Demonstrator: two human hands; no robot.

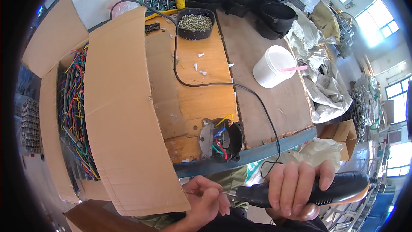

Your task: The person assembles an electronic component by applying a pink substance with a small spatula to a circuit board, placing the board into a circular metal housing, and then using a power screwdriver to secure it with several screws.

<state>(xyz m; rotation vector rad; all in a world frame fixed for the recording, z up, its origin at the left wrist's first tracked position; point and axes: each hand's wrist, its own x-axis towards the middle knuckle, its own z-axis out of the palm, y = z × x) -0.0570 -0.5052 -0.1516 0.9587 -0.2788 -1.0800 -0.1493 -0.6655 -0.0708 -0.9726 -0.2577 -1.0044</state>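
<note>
My right hand (pixel 296 189) is wrapped round a black corded electric screwdriver (pixel 343 187), which lies nearly level in front of the table edge with its tip toward the left. At that tip, my left hand (pixel 204 204) has its fingers curled together in a pinch; whatever they grip is too small to make out. Just beyond both hands, a round black housing (pixel 234 144) sits at the table's front edge. Inside it are a grey plate and yellow, blue, red and green wires. A black cord (pixel 206 84) runs across the table toward the screwdriver.
A cardboard box (pixel 124 111) full of wired circuit boards (pixel 75 107) stands at the left. Farther back are a black bowl of small metal parts (pixel 195 22) and several black housings (pixel 279 15). A white bucket (pixel 270 68) with a pink handle stands right. Small white pieces (pixel 196 66) lie scattered.
</note>
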